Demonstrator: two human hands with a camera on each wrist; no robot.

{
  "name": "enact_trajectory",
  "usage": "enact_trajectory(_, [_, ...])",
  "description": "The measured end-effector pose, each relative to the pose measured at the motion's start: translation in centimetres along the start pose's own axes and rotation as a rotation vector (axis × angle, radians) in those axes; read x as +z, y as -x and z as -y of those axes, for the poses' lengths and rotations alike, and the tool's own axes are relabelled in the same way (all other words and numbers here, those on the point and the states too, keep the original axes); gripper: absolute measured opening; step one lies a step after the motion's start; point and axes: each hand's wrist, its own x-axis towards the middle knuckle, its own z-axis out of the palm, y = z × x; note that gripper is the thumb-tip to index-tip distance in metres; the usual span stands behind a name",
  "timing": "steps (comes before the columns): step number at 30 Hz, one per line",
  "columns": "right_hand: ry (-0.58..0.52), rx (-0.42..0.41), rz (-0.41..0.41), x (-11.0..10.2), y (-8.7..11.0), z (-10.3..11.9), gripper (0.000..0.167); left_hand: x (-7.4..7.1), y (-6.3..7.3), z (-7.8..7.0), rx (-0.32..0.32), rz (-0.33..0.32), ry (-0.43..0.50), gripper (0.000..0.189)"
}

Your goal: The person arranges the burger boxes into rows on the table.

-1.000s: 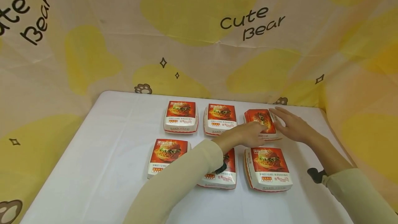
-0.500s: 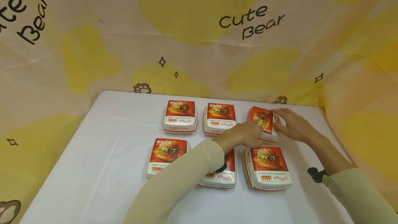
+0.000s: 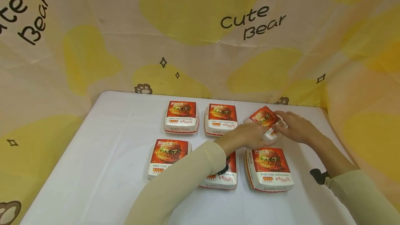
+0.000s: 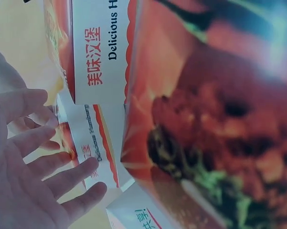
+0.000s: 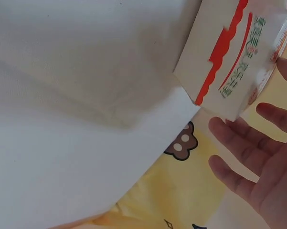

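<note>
A red and white burger box stands turned askew at the back right, between my two hands. My left hand reaches across to its near left side, fingers touching it. In the left wrist view that hand's fingers are spread and fairly straight. On the box's right side lies my right hand; in the right wrist view its straight fingertips meet the box's corner. Just in front sits another burger box, squared to the table. Part of the turned box is hidden by my left hand.
Two burger boxes stand to the left in the back row. In the front row are one burger box and another partly under my left sleeve. A patterned cloth hangs behind the white table.
The back right burger box has turned clockwise, its white part swinging from the right to the lower right. My fingers have shifted slightly with it; the other boxes stay put.
</note>
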Motion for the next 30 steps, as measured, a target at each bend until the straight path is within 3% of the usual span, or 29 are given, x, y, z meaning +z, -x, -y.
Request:
enact_trajectory(4, [-0.007, 0.007, 0.001, 0.01, 0.03, 0.02, 0.067, -0.07, 0.0, 0.0, -0.018, 0.018, -0.001, 0.051])
enact_trajectory(9, [-0.05, 0.001, 0.011, 0.2, 0.08, 0.09, 0.066, -0.29, 0.03, 0.04, -0.05, 0.04, -0.013, 0.024])
enact_trajectory(11, [-0.071, -0.004, 0.016, 0.34, 0.09, 0.13, 0.066, -0.31, 0.03, 0.05, -0.049, 0.039, -0.009, 0.021])
enact_trajectory(14, [-0.086, -0.008, 0.019, 0.48, 0.08, 0.15, 0.066, -0.26, 0.03, 0.13, -0.053, 0.038, -0.001, 0.025])
enact_trajectory(19, [-0.105, -0.001, 0.018, 0.55, 0.09, 0.21, 0.064, -0.25, 0.12, 0.19, -0.067, 0.042, -0.001, 0.046])
enact_trajectory(30, [-0.117, 0.016, 0.008, 0.67, 0.2, 0.55, 0.066, -0.35, 0.21, 0.3, -0.076, 0.051, -0.019, 0.06])
